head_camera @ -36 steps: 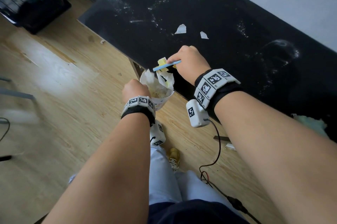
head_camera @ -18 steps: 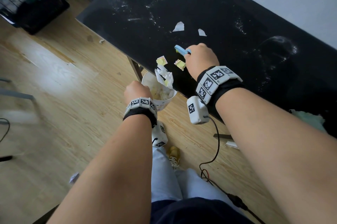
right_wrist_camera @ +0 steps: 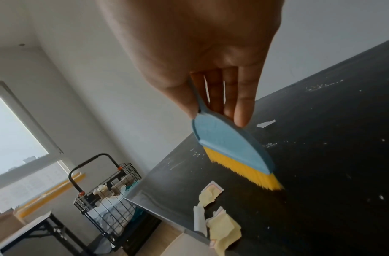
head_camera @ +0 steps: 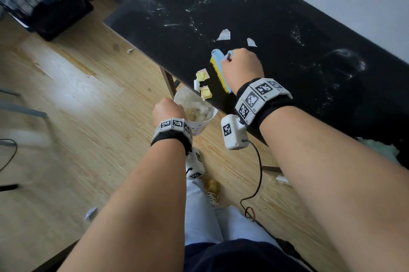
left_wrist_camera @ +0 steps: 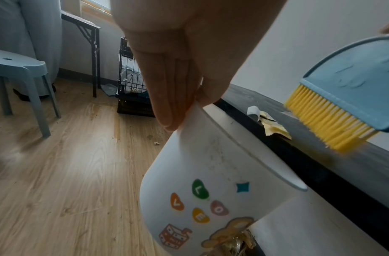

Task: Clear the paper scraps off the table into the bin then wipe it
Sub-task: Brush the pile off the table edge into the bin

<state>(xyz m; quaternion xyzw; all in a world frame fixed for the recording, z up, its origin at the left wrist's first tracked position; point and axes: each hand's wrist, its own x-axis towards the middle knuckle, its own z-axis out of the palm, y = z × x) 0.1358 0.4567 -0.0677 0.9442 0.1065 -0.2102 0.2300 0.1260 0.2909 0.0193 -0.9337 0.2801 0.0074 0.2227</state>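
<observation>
Black table (head_camera: 276, 17) is carrying yellow scraps (head_camera: 202, 75) at its near edge, two white scraps (head_camera: 224, 35) mid-top, white dust (head_camera: 199, 4) streaking across.

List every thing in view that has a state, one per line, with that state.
left hand: grip pinching the bin's rim.
bin: held below the table edge, open, scraps inside.
right hand: grip round the brush handle.
brush: bristles down on the table.
yellow scraps: crumpled, at the table edge above the bin.
white scraps: lying further in, unswept.
table: dusty, unwiped.
</observation>
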